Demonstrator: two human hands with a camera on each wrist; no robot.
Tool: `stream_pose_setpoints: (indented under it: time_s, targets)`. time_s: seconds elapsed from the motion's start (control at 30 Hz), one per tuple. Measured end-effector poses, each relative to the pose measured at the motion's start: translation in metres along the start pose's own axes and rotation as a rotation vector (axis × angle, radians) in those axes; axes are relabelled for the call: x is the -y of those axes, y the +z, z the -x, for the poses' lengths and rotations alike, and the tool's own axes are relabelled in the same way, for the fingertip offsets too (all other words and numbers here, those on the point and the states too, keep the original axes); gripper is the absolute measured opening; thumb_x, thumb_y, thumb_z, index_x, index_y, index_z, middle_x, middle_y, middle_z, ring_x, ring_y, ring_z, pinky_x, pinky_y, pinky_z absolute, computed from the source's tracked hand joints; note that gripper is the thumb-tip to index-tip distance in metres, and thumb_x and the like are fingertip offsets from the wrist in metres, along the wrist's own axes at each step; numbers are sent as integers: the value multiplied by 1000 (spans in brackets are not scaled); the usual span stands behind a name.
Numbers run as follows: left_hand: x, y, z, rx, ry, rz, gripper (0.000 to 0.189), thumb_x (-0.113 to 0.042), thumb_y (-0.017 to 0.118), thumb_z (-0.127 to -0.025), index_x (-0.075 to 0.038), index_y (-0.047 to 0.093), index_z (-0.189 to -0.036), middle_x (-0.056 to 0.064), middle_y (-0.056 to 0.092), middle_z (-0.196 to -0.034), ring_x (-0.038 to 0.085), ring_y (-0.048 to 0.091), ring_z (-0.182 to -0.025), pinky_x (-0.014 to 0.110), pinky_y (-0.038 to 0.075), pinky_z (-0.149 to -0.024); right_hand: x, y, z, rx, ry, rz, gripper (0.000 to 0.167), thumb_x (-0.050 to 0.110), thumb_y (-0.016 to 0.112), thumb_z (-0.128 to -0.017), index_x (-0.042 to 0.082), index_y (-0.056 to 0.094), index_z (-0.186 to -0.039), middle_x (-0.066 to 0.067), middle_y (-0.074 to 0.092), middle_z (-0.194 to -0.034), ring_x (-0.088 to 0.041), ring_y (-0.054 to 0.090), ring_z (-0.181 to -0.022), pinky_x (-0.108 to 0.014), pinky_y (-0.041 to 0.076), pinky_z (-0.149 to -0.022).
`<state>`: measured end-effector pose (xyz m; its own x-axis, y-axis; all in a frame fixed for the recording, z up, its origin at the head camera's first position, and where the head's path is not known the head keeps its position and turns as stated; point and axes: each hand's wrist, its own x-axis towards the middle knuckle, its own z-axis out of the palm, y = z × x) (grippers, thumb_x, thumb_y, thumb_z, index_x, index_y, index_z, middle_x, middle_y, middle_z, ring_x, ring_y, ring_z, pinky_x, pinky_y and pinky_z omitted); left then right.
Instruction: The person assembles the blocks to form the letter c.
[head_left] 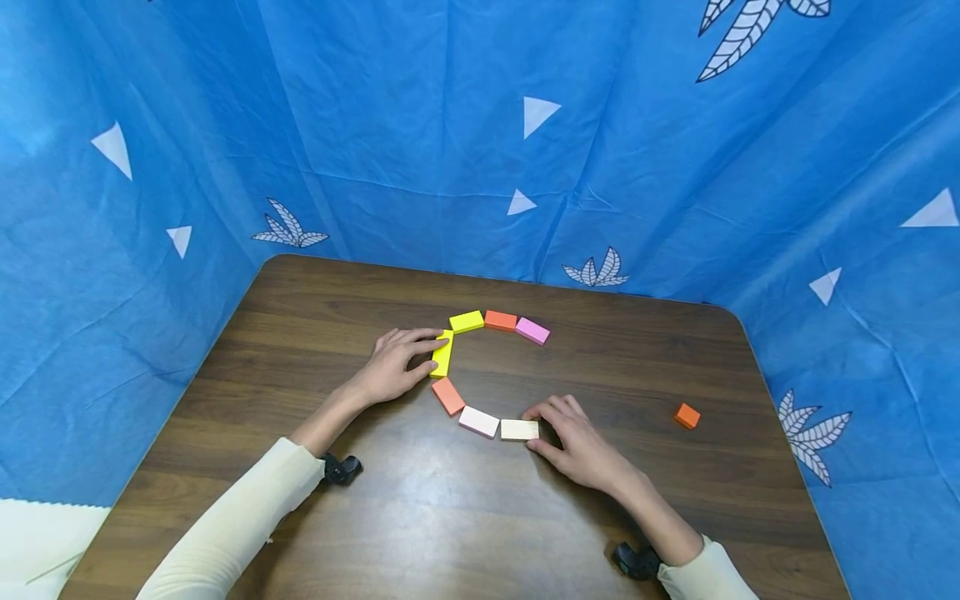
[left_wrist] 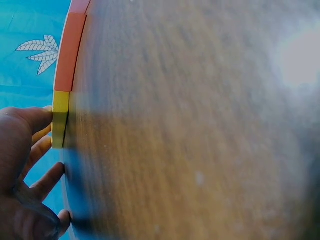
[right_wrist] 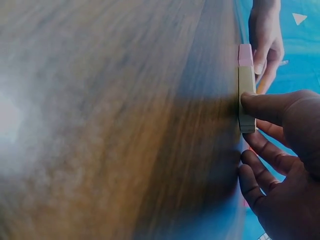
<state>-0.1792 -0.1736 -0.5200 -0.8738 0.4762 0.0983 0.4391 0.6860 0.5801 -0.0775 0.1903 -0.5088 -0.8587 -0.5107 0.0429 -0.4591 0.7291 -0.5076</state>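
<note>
Flat wooden blocks lie on the table in a C-shaped curve that opens to the right. My left hand (head_left: 395,364) pinches the yellow block (head_left: 443,354) on the curve's left side, thumb at its near end and fingers toward its far end. At the near end of the curve, my right hand (head_left: 573,440) grips the cream block (head_left: 517,430); in the right wrist view the thumb presses the near side of that block (right_wrist: 246,82). Between the two held blocks are a salmon-orange block (head_left: 448,397) and a pale pink block (head_left: 478,422).
Along the far side run another yellow block (head_left: 467,322), a red-orange block (head_left: 500,321) and a pink block (head_left: 532,331). A lone orange block (head_left: 687,416) sits at the right of the brown wooden table (head_left: 360,292). Blue patterned cloth (head_left: 420,142) hangs behind and beside it.
</note>
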Motion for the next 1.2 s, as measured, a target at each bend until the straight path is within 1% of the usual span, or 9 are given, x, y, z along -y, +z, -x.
stream_pose_setpoints:
  time_s: [0.4, 0.67, 0.9, 1.07, 1.2]
  targets:
    - [-1, -1, 0, 6, -5, -3, 48, -25, 69, -107, -18, 62, -154, 6, 53, -166, 37, 46, -154, 76, 15, -128, 2, -1, -1, 13, 0, 28, 30, 28, 81, -99, 23, 71, -126, 9, 68, -124, -13, 53, -116, -42, 51, -100]
    - [1, 1, 1, 5, -7, -9, 48, -26, 67, -108, -18, 62, -154, 6, 53, -166, 37, 46, -154, 75, 15, -128, 2, 0, -1, 17, 3, 26, 29, 28, 80, -99, 23, 71, -126, 8, 68, -124, -13, 53, -116, -42, 51, -100]
    - [4, 2, 0, 5, -8, -13, 48, -27, 67, -108, -20, 61, -155, 5, 52, -166, 37, 45, -155, 75, 15, -128, 1, 2, -1, 4, -9, 25, 29, 28, 81, -99, 24, 71, -126, 9, 68, -124, -12, 53, -115, -41, 51, -99]
    - [3, 3, 0, 5, -7, -21, 48, -27, 67, -108, -20, 61, -155, 5, 53, -166, 37, 46, -154, 75, 16, -128, -1, 0, 1, -1, -21, 3, 37, 30, 82, -98, 22, 70, -132, 8, 68, -129, -13, 54, -118, -44, 51, -101]
    - [1, 3, 0, 6, -6, -26, 48, -26, 68, -107, -18, 62, -154, 6, 53, -166, 39, 46, -154, 76, 16, -127, -8, -7, 8, -13, 17, -30, 46, 33, 84, -96, 22, 68, -137, 7, 67, -133, -14, 54, -121, -47, 51, -102]
